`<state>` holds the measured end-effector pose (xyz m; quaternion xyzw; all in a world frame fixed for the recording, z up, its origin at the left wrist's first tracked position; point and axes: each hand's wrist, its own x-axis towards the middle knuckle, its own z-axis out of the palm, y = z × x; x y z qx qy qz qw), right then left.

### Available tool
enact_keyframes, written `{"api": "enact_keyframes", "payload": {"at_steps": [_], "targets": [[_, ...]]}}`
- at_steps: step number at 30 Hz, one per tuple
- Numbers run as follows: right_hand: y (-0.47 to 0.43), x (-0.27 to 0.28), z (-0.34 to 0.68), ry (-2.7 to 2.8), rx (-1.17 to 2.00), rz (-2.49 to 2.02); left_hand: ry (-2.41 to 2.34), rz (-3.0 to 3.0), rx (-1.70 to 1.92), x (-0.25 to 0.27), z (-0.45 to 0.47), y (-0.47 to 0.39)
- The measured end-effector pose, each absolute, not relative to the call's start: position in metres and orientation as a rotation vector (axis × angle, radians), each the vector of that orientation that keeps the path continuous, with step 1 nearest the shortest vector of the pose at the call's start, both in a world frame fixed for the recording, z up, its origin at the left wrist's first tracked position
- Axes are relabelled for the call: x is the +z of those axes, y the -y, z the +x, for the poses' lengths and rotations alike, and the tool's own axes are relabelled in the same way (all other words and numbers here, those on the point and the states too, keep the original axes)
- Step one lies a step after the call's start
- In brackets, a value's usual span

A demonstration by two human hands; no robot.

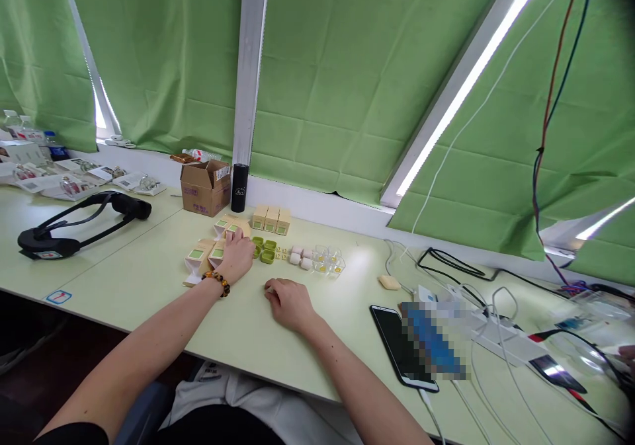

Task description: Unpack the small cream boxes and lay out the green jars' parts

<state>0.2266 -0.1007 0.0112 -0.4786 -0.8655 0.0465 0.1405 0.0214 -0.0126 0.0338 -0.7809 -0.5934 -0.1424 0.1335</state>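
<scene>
My left hand (238, 256) reaches forward over a group of small beige cardboard boxes with green labels. Its fingers are bent downward and the tips are hidden, so I cannot tell whether they grip a box. One beige box (198, 260) stands with its flap open just left of this hand. To its right sit several small green square cups (268, 256) and tiny pale yellow pieces (281, 253). My right hand (288, 303) rests on the table with its fingers curled in, and nothing shows in it. Beyond it lie whitish-pink blocks (300, 258) and clear plastic cups (328, 261).
Three beige boxes (271, 220) stand in a row near the wall. Behind are an open carton (205, 190) and a black bottle (239, 188). A black headset (84, 227) lies at left. A phone (397, 342), a power strip (506, 340) and loose cables occupy the right.
</scene>
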Motion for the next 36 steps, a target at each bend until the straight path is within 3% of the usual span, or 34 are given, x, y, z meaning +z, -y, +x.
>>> {"api": "enact_keyframes", "payload": {"at_steps": [36], "targets": [[0.081,0.004,0.224,2.568,0.11,-1.268,1.737,-2.279,-0.345,0.037,0.025,0.018]]}}
